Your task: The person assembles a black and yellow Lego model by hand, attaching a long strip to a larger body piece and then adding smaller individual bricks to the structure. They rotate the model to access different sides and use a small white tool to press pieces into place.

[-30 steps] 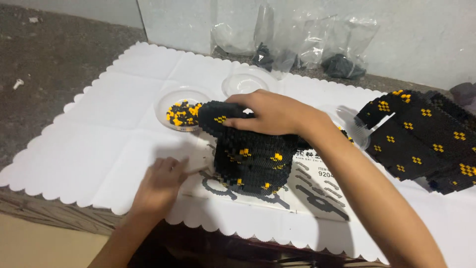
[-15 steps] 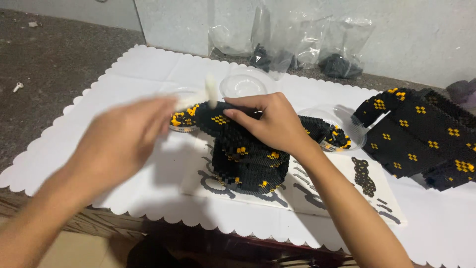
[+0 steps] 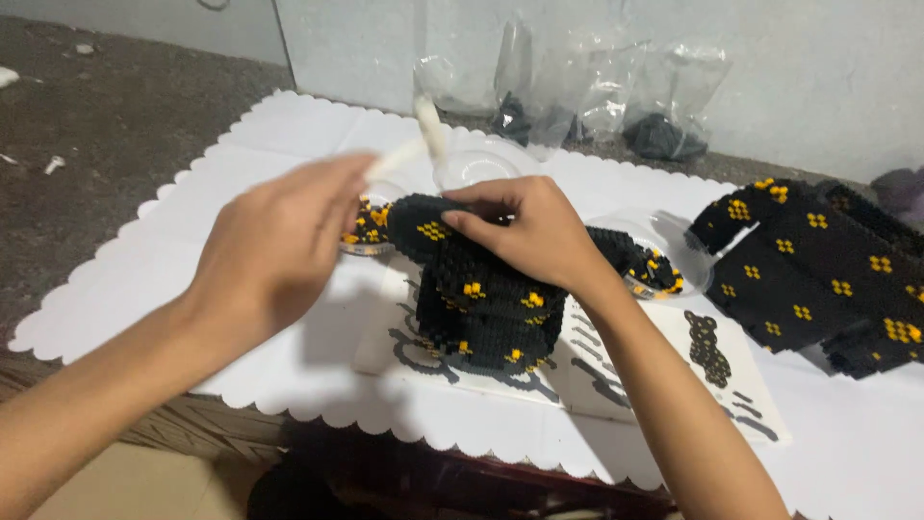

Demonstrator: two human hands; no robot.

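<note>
My right hand (image 3: 539,236) fingers press closed on the top of the black-and-yellow brick model (image 3: 481,299), standing upright mid-worktop on the instruction sheet (image 3: 616,371). My left hand (image 3: 274,250) pinches a blurred white tool (image 3: 414,144), angled far-right.

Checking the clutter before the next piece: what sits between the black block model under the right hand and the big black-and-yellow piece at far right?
In the head view, a clear dish of small bricks and bare white mat.
</note>
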